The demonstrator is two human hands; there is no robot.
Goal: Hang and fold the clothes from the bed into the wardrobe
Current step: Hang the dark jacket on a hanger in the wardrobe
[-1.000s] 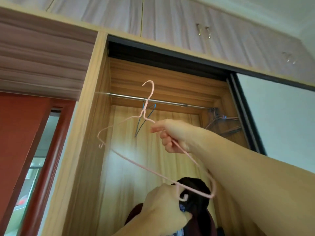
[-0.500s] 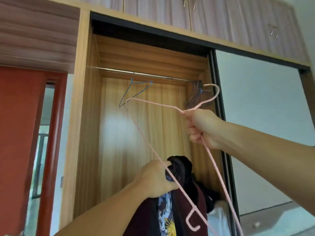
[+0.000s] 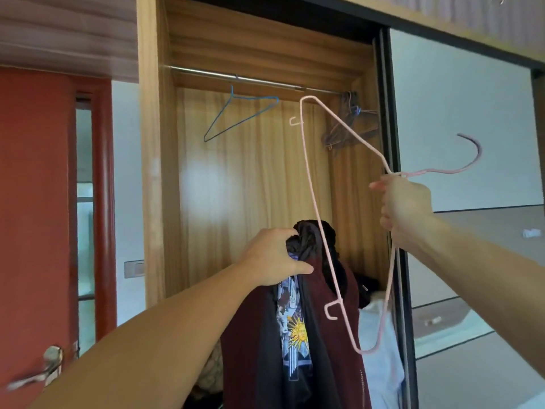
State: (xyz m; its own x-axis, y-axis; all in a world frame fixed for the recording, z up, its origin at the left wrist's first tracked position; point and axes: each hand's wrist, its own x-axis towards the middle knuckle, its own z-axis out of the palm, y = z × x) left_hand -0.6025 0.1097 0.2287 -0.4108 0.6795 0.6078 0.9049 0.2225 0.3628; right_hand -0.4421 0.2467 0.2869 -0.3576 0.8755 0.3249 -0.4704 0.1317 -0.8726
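I am gripping the bunched top of the maroon and black garment (image 3: 298,335) in my left hand (image 3: 272,256), keeping it raised in front of the wardrobe (image 3: 152,172) opening. My right hand (image 3: 405,206) is closing around the neck of the pink hanger (image 3: 315,202), tilted with its hook pointing right, probably so one shoulder can be fed into the collar. Beyond, the rail (image 3: 259,81) is offering free room between the blue hanger (image 3: 236,116) and the dark hangers (image 3: 348,122) bunched beside the sliding door's edge
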